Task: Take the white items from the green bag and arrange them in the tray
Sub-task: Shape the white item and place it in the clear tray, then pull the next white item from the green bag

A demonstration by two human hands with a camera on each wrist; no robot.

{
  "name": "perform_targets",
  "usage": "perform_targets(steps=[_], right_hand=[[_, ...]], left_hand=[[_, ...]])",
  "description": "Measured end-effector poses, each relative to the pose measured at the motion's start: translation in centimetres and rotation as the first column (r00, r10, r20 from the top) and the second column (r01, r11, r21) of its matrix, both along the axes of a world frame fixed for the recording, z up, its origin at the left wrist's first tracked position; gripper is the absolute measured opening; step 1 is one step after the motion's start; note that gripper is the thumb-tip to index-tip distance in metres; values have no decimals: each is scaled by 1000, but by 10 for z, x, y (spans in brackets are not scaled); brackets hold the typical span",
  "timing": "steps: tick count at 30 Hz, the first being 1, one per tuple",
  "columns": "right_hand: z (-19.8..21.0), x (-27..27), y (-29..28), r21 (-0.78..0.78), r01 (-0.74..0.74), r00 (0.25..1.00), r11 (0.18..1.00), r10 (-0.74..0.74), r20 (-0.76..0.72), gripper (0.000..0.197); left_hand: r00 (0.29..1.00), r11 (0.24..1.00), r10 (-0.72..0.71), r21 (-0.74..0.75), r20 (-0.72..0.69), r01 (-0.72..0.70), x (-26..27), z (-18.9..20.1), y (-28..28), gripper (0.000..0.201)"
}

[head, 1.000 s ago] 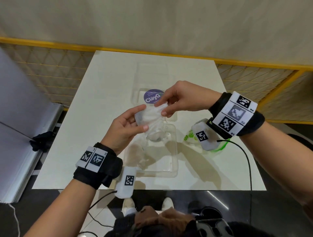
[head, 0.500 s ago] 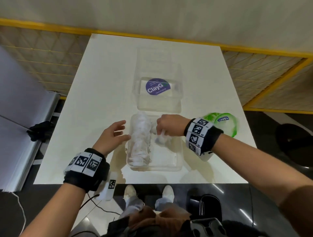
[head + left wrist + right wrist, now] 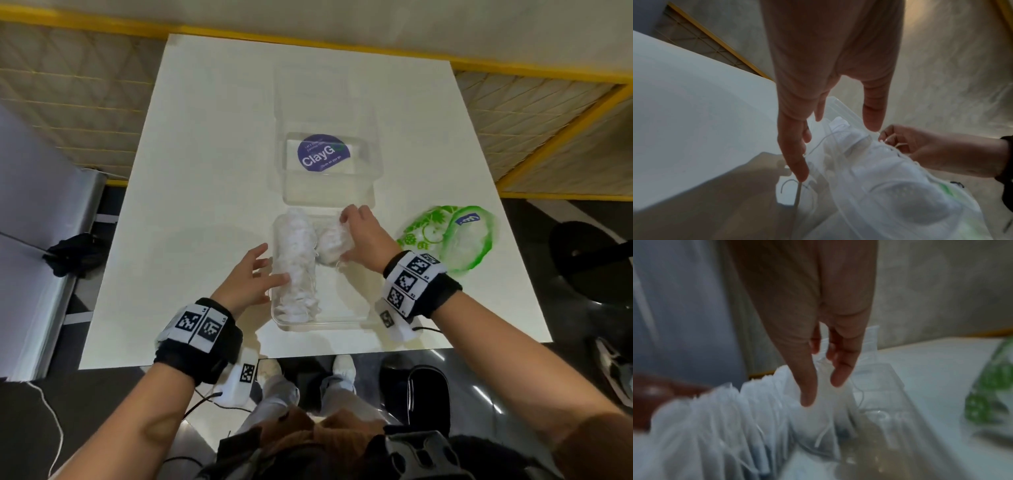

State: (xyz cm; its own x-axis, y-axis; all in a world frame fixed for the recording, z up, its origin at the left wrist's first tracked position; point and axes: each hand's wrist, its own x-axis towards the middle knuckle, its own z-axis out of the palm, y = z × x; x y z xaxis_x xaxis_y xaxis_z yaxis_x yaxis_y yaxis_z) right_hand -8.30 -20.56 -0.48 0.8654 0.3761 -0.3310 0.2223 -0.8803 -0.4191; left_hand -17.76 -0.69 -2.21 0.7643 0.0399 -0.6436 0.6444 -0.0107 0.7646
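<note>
entry: clear tray (image 3: 352,317) on the white surface (image 3: 205,171), near edge, with a row of white items (image 3: 296,263) standing on edge along its left side. change noted: a second ago we held one white pouch up over the surface between both hands; half a second ago our right hand (image 3: 363,236) was already down in the tray; now it sits at the tray's far middle, thumb and fingers closed on the newest white pouch (image 3: 330,245), which rests just to the right of the row and touches it. the right wrist view shows that thumb and forefinger pressed into the thin white fabric with the row fanned out beside them. our left hand (image 3: 251,277) has let go and come down to the tray's left wall; its fingers are straight and spread, tips touching the side of the row, gripping nothing, as the left wrist view confirms. green bag (image 3: 448,236): lying on the surface to the right of the tray, well apart from both hands, printed film with pale contents showing through, so we judge some items remain inside, though we cannot count them. also present: a second clear container with a purple round label (image 3: 323,157) beyond the tray. meaning for the task: one more item is delivered; we judge a second row is being started, and the right half of the tray has room.
</note>
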Motion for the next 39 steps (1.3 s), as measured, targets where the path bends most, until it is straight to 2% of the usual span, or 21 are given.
perform_targets(steps=[2,3,6,8,12,14,18,26,28,30,32,34,35,37,39], right_hand=[[1,-1,0,29,160,978,987,-155,-138,71],[1,-2,1,-9,196,962,981,-194,-192,75],[-1,-4,3,-173,181,941,968,-221,-255,71],[-2,-4,7,-194,170,934,966,-220,-281,64],[-3,2,20,-172,137,957,975,-175,-229,37],[-6,3,25,-151,124,961,981,-156,-226,29],[-5,1,23,-158,94,961,983,-131,-243,36],[-3,0,5,-107,147,946,983,-171,-275,49],[0,-1,-3,-79,158,947,984,-174,-270,51],[5,-3,-16,16,184,953,983,-175,-246,49],[14,-4,-36,219,270,949,938,-221,-226,43],[27,-7,-62,422,361,931,832,-295,-215,37],[34,-7,-79,496,399,917,771,-342,-205,36],[47,-7,-115,594,467,871,655,-458,-179,37],[49,-4,-149,609,535,808,585,-564,-168,39]], left_hand=[[1000,1000,-16,-23,-21,15,1,-1,1,76],[999,999,-24,-36,-33,22,2,-1,1,77],[998,996,-46,-85,-53,41,5,-1,1,74],[997,993,-62,-99,-46,57,6,-1,1,70],[994,989,-104,-107,-31,101,6,-3,3,68],[993,988,-115,-110,-27,112,6,-2,5,68],[991,985,-136,-107,-14,134,6,-1,7,67],[991,989,-131,-69,-12,130,8,-1,8,65],[993,991,-119,-63,-18,117,7,-2,8,66],[998,998,-64,-8,-13,64,8,-1,7,67],[995,980,-23,200,97,3,11,3,5,62],[957,899,-68,433,282,-64,17,16,-2,56],[922,875,-83,470,378,-114,21,25,-12,53],[840,891,-100,424,533,-163,29,48,-44,46],[765,919,-193,386,614,-78,39,64,-88,39]])
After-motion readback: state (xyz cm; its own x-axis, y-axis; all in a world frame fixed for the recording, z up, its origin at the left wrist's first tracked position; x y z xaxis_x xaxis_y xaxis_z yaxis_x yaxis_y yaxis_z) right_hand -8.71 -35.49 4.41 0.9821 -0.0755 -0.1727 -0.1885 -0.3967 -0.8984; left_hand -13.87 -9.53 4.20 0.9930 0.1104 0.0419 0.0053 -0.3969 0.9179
